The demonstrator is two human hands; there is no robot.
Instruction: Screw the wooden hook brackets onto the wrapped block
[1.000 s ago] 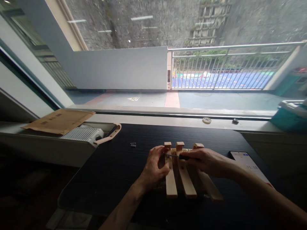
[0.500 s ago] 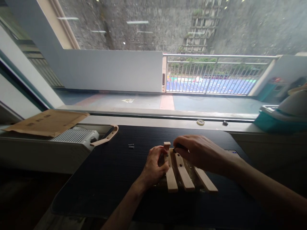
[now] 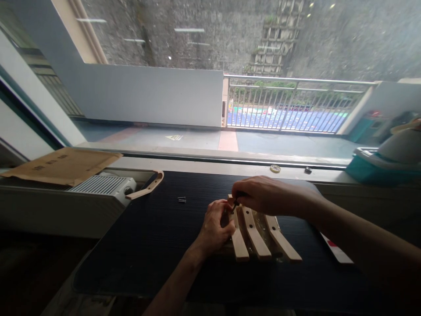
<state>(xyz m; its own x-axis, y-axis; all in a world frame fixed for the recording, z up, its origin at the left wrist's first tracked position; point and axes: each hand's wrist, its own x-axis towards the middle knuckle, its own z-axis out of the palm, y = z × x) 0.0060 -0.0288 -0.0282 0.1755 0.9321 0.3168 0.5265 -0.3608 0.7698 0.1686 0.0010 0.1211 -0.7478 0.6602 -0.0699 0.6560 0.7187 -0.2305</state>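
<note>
At the surface [image 3: 138,245], the left hand [image 3: 215,224], its hold unclear, touches the leftmost of three wooden hooks [image 3: 241,245] laid out, a fourth hook [image 3: 153,186] apart. The right hand's [image 3: 263,195] grip clasps a screwdriver [image 3: 235,203] there, evidently mid-job; loose screws [image 3: 182,200] sit unused.

The table [image 3: 148,245] is black. On it, pale tan wooden pieces [image 3: 258,242] bear dark dots; left of it, a brown envelope [image 3: 66,164] has dark print.
</note>
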